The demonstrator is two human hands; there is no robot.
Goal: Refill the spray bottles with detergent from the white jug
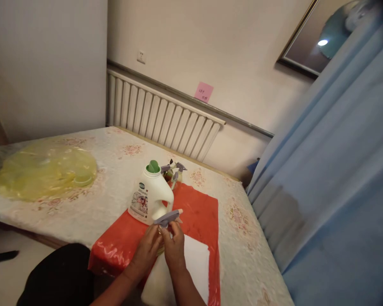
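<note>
yellow bag [43, 170]: lies flat on the bed cover well to the left of the white jug, crumpled and see-through.
my left hand [149, 246]: comes up from the lower edge just below the white jug, forearm angled up and to the right, fingers curled toward the spray head; it seems to grip the body under the spray head, though that body is hidden behind my fingers.
white jug [149, 197]: stands upright on the red sheet [198, 216], green cap on top, handle facing right, label facing me.
spray head [169, 217]: grey trigger top just below and right of the white jug's handle, nozzle pointing right, held between my two hands.
my right hand [175, 246]: rises just right of my left hand, wrist bent up, fingertips pinched on the base of the spray head.
two spray bottles [174, 172]: stand just behind the white jug to its right, close together.
white paper [194, 263]: lies on the red sheet below the white jug, right of my wrists.
curtain [332, 178]: blue folds hang far right of the white jug.
</note>
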